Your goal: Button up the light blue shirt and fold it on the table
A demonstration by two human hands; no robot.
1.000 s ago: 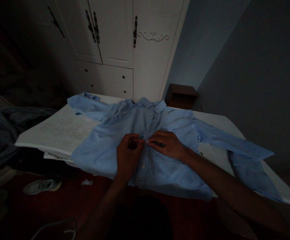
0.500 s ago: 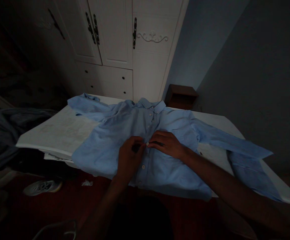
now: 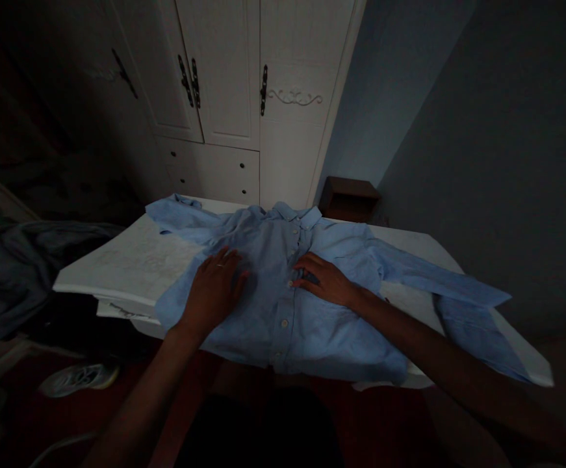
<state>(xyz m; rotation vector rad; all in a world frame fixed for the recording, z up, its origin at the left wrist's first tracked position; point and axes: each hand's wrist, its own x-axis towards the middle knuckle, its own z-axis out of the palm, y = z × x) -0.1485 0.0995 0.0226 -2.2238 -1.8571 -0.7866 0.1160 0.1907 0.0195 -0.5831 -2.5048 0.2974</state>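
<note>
A light blue shirt [image 3: 258,325] lies spread out, front side up, on a white tabletop [image 3: 121,263], its collar [image 3: 292,213] at the far edge and its hem at the near one. The two hands are apart from each other over the shirt's front. The left hand [image 3: 217,286], with a thin ring on one finger, is opened out, fingers spread, above the left part of the front; whether its palm touches the cloth cannot be told. The right hand [image 3: 321,279] is curled at the row of buttons, thumb and fingers beside a pale button [image 3: 290,283]; whether they pinch the cloth is too dark to make out. Nearer the hem, another button [image 3: 284,323] shows plainly. One sleeve [image 3: 182,214] rests toward the far left corner, and the other sleeve [image 3: 438,276] reaches out to the right. Beyond the tabletop stand a white wardrobe [image 3: 224,84] with dark handles and a small brown box-shaped cabinet [image 3: 349,195]. At left are a heap of grey cloth [image 3: 24,260] and, on the red floor [image 3: 370,416], a pale shoe [image 3: 78,379].
</note>
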